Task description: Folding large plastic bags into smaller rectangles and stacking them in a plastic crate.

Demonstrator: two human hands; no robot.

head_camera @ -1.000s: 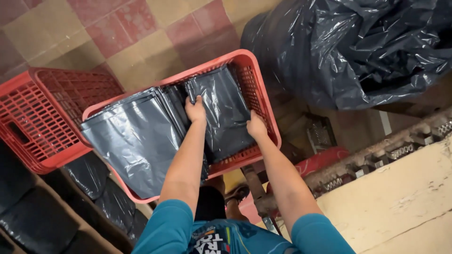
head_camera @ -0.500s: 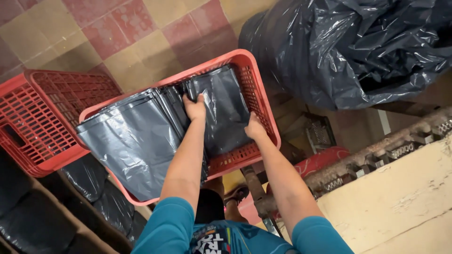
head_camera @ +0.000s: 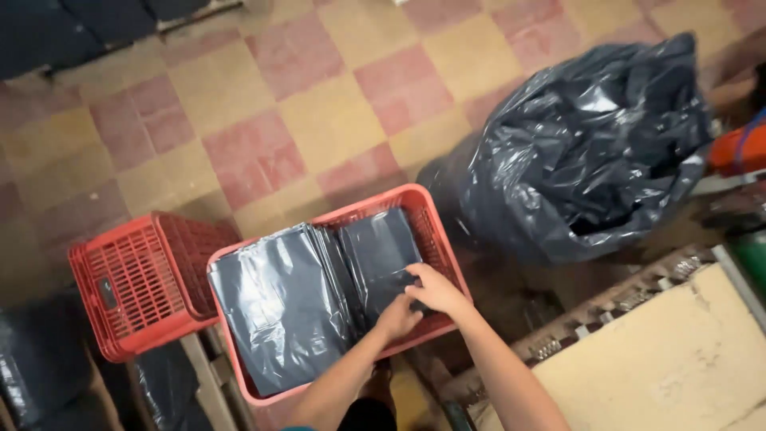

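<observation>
Two stacks of flat, dark grey glossy plastic bags are laid side by side inside a red plastic crate [head_camera: 435,231] with latticed walls. The larger stack [head_camera: 279,307] fills the crate's left part and catches the light on its wrinkled top. The smaller stack [head_camera: 375,247] lies in the right part, its near end covered by the hands.

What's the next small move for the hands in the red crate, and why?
Probably press the smaller stack of dark bags flat and square it against the crate wall. Both the left hand and right hand rest on its near edge, beside the larger stack in the red crate.
</observation>
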